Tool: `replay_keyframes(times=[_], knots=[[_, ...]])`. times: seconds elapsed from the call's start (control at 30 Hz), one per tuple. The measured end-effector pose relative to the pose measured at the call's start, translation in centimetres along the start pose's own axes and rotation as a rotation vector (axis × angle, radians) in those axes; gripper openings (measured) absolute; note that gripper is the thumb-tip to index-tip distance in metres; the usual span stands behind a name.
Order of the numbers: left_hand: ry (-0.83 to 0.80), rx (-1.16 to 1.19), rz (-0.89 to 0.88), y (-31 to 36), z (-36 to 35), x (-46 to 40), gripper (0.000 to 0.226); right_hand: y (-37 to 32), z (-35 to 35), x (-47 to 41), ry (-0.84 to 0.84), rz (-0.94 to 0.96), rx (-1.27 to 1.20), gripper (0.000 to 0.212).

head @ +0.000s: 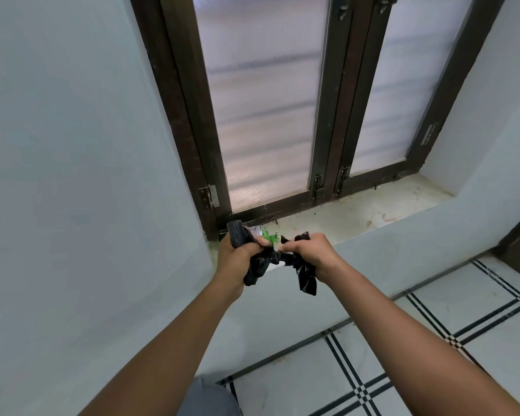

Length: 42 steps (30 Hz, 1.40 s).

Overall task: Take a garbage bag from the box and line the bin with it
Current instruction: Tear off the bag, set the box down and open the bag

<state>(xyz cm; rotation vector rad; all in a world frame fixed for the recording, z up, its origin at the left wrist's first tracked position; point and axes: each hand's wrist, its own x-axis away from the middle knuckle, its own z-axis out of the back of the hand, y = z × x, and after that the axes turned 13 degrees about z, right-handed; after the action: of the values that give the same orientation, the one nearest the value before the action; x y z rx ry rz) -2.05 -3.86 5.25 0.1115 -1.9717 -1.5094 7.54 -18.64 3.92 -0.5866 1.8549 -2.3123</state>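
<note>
A black garbage bag is bunched up and stretched between both hands in front of the window sill. My left hand grips its thicker rolled end, which sticks up above the fist. My right hand grips the other part, with a loose tail hanging below it. Behind the hands, the box with green and white print lies on the left end of the sill, mostly hidden by my hands. No bin is in view.
The stone window sill runs to the right under a dark-framed window with frosted panes. Pale walls stand on the left and below the sill. White floor tiles with black lines lie at the lower right.
</note>
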Motion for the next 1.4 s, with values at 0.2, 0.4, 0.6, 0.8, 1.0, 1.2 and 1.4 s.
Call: replay_keyframes(times=[0.2,0.4,0.6,0.8,1.0,1.2,1.4], knots=[[0.119,-0.1,-0.007,0.3,1.3,-0.9,0.033,-1.2,2.0,1.0,-0.364,-0.02,0.06,0.042],[0.269,-0.481,-0.177,-0.8,0.5,-1.1,0.034,-0.2,0.4,0.4,-0.129,0.185,0.277,0.013],[0.427,-0.039,-0.034,-1.1,-1.5,-1.0,0.033,0.8,-3.1,0.2,0.159,0.036,-0.074,0.016],[0.513,0.095,-0.068,-0.9,-3.5,-0.9,0.026,-0.2,-5.0,0.5,0.401,-0.032,-0.182,0.017],[0.585,0.257,0.023,-0.5,-5.3,-1.2,0.037,-1.2,-6.7,0.4,0.561,-0.109,-0.348,0.018],[0.678,0.584,0.157,0.9,-4.7,-1.1,0.045,-1.6,-6.1,-0.1,0.754,-0.206,-0.534,0.027],[0.508,0.456,0.152,0.8,-3.3,-2.4,0.04,-0.7,-3.6,0.1,0.624,-0.172,-0.461,0.026]])
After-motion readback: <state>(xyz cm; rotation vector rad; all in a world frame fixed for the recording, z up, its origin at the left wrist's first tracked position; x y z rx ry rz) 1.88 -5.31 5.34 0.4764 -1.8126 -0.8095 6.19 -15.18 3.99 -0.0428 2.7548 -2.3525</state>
